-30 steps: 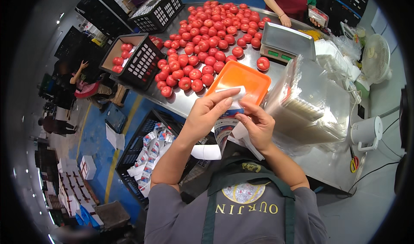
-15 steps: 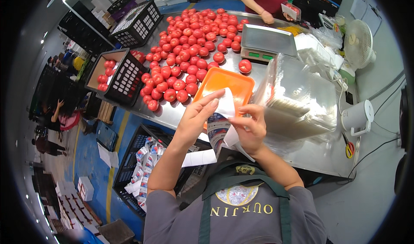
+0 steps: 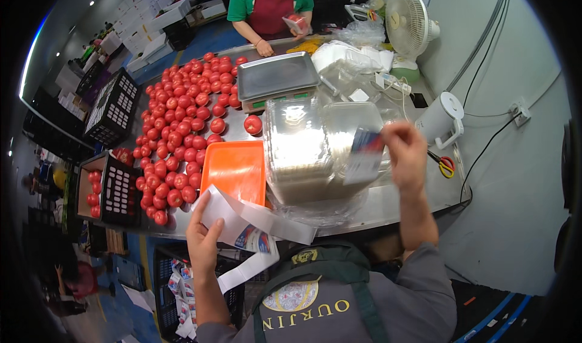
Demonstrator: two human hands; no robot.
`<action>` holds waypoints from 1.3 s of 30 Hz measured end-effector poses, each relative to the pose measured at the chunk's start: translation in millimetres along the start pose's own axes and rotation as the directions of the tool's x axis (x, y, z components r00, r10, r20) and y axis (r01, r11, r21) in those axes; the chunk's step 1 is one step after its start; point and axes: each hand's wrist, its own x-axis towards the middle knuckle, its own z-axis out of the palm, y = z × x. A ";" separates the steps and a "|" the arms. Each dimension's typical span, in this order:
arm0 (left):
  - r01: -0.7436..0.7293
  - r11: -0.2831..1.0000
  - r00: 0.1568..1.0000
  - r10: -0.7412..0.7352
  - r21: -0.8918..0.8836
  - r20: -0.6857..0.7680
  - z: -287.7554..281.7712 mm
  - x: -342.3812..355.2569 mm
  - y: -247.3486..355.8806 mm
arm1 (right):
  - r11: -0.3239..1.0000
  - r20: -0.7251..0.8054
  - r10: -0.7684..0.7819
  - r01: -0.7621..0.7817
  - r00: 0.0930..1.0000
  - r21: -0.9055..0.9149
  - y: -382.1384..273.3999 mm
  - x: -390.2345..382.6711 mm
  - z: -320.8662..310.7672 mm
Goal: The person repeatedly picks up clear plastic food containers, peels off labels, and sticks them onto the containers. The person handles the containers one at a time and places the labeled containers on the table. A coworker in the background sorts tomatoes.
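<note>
Nearest, we see the left hand [image 3: 204, 239] pinching a long white paper label strip [image 3: 231, 219], perhaps low so its looping tail hangs free past the edge of the steel table [image 3: 383, 202]. The right hand [image 3: 405, 155] grips a small blurred blue-red-white label [image 3: 365, 156] by one edge, seemingly to spare its face; it overlaps stacked clear plastic containers [image 3: 297, 152], contact uncertain. Beside them lies a shallow orange plastic tray [image 3: 236, 170]. Beyond, we note round red tomatoes [image 3: 182, 128], apparently spread for easy picking.

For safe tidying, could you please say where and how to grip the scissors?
Grip the scissors by the red-and-yellow handles, probably coming from the near right: the loops face that way, while the blades angle toward the far left.
</note>
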 end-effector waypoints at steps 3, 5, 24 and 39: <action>0.053 0.998 0.993 -0.055 0.014 0.103 11.9 -6.4 -8.6 | 0.967 -0.058 0.254 -0.256 0.965 -0.017 14.7 50.5 -50.4; 0.083 0.996 0.989 -0.085 0.025 0.121 21.8 -9.3 -10.4 | 0.945 0.005 0.313 -0.311 0.950 -0.097 28.2 60.6 -65.9; 0.083 0.996 0.994 -0.085 0.027 0.075 34.2 -18.0 -21.2 | 0.661 0.152 0.043 0.086 0.987 -0.746 50.0 50.3 -40.7; 0.050 0.993 0.997 -0.056 0.107 0.052 39.5 -27.6 -25.3 | 0.280 0.696 -0.138 0.702 0.705 -0.655 30.7 3.0 34.3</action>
